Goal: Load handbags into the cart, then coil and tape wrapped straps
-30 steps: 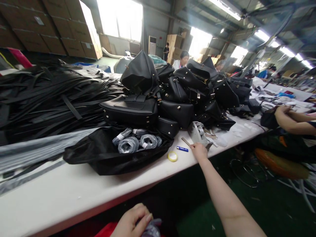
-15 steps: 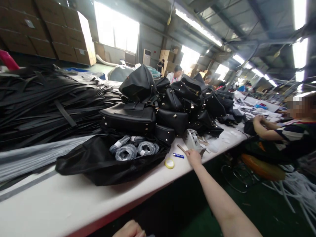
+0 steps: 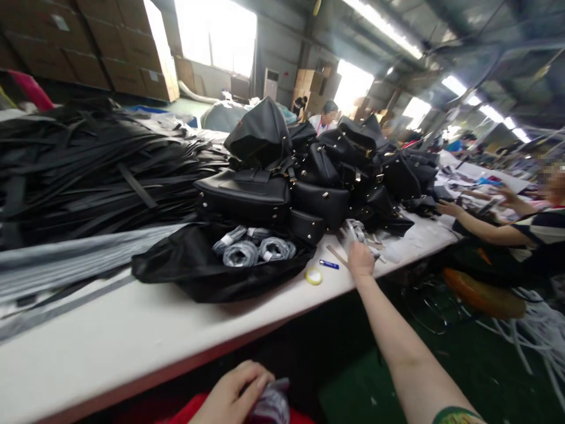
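At the bottom, my left hand [image 3: 241, 391] is closed around a shiny grey coil [image 3: 271, 403], partly cut off by the frame edge. It resembles the grey coils [image 3: 241, 253] with white bands lying on a black cloth bag [image 3: 176, 268] on the table. My right hand [image 3: 362, 259] reaches over the table edge to a whitish tape dispenser [image 3: 355, 231] and touches or nearly touches it; its fingers are hidden behind the hand. Left of it lie a thin brown strip [image 3: 338, 255], a blue battery-like stick [image 3: 329, 265] and a yellow tape roll [image 3: 313, 276].
Black handbags [image 3: 247, 191] are heaped behind the coils, and a mass of black straps [image 3: 79, 171] covers the table's left. A co-worker's arm [image 3: 485, 228] works at the right, beside a stool [image 3: 483, 292]. The white table [image 3: 110, 347] ends at its near edge.
My right hand has moved forward from the brown strip to the dispenser. My left hand has come up into view with the grey coil. The view has shifted, and the co-worker's hands have spread apart.
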`<state>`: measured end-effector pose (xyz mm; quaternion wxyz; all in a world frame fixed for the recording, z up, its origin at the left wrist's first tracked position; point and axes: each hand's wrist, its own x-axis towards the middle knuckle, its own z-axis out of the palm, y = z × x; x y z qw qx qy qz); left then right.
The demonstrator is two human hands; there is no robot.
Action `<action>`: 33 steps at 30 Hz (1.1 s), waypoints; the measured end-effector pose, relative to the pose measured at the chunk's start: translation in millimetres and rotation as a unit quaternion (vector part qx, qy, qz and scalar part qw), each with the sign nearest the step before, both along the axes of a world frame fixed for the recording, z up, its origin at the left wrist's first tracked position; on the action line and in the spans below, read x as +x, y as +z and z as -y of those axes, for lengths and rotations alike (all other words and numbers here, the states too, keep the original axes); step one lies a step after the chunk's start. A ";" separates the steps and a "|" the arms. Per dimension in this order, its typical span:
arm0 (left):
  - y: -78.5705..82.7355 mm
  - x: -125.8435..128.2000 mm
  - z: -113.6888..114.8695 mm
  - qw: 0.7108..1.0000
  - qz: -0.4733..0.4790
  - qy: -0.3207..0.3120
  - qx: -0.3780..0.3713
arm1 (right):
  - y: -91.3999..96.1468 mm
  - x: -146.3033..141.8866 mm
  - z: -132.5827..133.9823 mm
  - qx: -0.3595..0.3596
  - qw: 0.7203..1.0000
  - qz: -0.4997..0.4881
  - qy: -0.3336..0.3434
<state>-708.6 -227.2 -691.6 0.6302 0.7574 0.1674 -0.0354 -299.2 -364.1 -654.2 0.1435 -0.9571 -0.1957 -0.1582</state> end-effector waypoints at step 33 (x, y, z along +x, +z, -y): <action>19.2 -9.2 5.0 0.999 0.031 0.010 0.002 | 8.3 -256.3 -5.0 0.041 0.754 -0.503 0.420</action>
